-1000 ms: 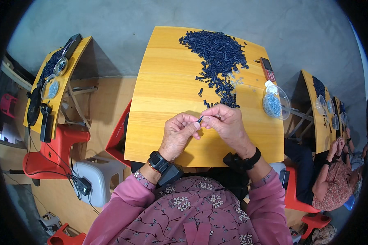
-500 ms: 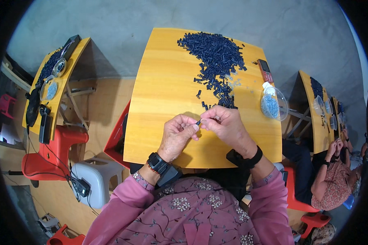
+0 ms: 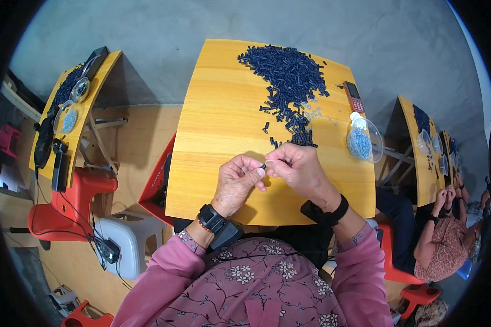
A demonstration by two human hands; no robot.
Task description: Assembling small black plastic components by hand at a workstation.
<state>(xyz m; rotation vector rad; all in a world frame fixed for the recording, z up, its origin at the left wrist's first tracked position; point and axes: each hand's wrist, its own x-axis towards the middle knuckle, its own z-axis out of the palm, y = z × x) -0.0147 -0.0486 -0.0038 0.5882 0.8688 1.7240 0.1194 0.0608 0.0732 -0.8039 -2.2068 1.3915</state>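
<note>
My left hand (image 3: 239, 182) pinches a small dark cylindrical piece (image 3: 263, 166) between thumb and fingers, above the near part of the table. Against its upper end, my right hand (image 3: 297, 168) has thumb and forefinger pressed together; whatever is between them is too small to make out. Beyond my hands lies a heap of small dark blue cylindrical pieces (image 3: 289, 73), trailing down toward my fingers. Several tiny clear pieces (image 3: 311, 110) are scattered at the heap's right side. A clear round tub (image 3: 360, 143) of small bluish clear pieces stands to the right.
The yellow wooden table (image 3: 213, 114) also carries a red and black keypad phone (image 3: 353, 98) near its right edge. A red bin (image 3: 159, 182) is at the table's left. Red stools (image 3: 73, 210) and a grey stool (image 3: 123, 245) with cables stand left. A co-worker (image 3: 439, 240) sits at right.
My right fingertips have moved slightly closer to the dark piece in my left hand. Otherwise my hands keep nearly the same place, and the view has shifted a little.
</note>
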